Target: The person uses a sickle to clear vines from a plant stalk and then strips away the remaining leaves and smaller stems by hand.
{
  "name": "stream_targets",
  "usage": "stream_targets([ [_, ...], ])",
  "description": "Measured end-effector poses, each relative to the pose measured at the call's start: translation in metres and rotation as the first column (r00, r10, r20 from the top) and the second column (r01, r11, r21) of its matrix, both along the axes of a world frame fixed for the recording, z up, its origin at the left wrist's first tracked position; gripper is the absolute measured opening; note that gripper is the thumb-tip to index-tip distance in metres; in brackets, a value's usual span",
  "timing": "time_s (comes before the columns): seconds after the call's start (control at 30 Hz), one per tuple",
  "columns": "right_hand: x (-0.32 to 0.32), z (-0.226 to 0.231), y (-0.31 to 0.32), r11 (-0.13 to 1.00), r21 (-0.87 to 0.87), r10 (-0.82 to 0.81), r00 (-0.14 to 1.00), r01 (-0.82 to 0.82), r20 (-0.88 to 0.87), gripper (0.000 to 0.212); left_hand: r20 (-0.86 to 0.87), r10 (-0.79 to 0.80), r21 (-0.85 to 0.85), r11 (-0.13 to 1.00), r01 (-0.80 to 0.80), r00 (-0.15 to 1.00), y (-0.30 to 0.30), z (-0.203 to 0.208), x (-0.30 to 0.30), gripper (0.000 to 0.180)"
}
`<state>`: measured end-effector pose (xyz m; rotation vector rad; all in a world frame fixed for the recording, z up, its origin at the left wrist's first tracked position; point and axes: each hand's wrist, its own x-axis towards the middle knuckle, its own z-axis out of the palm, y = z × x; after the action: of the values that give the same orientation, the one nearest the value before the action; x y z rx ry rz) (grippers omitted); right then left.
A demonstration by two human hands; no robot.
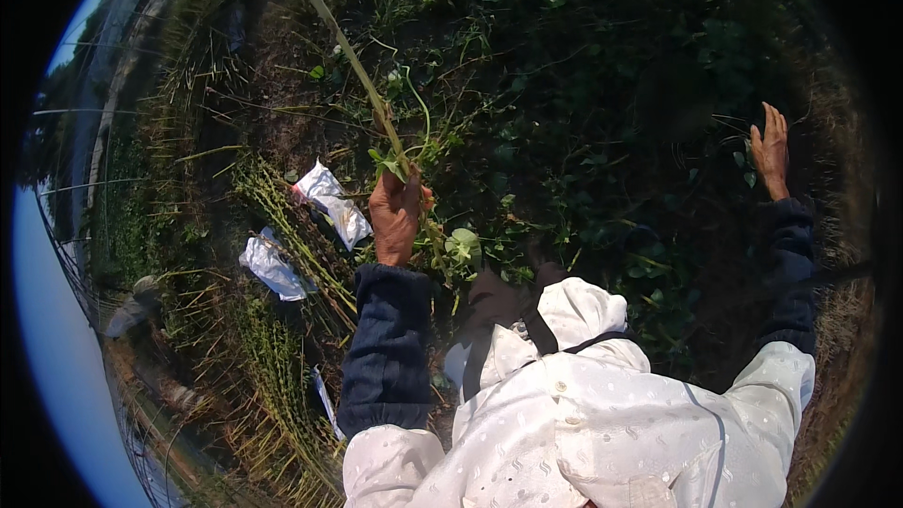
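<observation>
Clearly, my left fingers (411, 192) clasp a pale stalk (354, 55). My right fingers (774, 124), outstretched, thumb apart, hang near green foliage (739, 159).

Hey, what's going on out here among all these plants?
A person is handling plants outdoors with bare hands. The left hand is closed around a long, pale stalk that points up and away. The right hand is stretched far out to the side with its fingers extended, near some leafy greenery; I see nothing gripped in it. Crumpled white packets lie left of the left hand, among thin stems.
</observation>
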<state>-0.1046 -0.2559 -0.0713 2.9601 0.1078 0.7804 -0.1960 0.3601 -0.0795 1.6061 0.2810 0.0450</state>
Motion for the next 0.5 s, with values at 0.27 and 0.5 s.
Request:
stream_targets([
  [0.27, -0.025, 0.029, 0.388, -0.156, 0.820, 0.918, 0.388, 0.550, -0.086, 0.037, 0.009, -0.203, -0.062, 0.977, 0.203, 0.979, -0.049, 0.029, 0.009, 0.021],
  [0.5, -0.033, 0.000, 0.422, -0.398, 0.680, 0.819, 0.573, 0.616, -0.040, 0.032, 0.003, -0.024, -0.146, 0.989, 0.024, 1.000, -0.038, 0.020, 0.003, 0.021],
])
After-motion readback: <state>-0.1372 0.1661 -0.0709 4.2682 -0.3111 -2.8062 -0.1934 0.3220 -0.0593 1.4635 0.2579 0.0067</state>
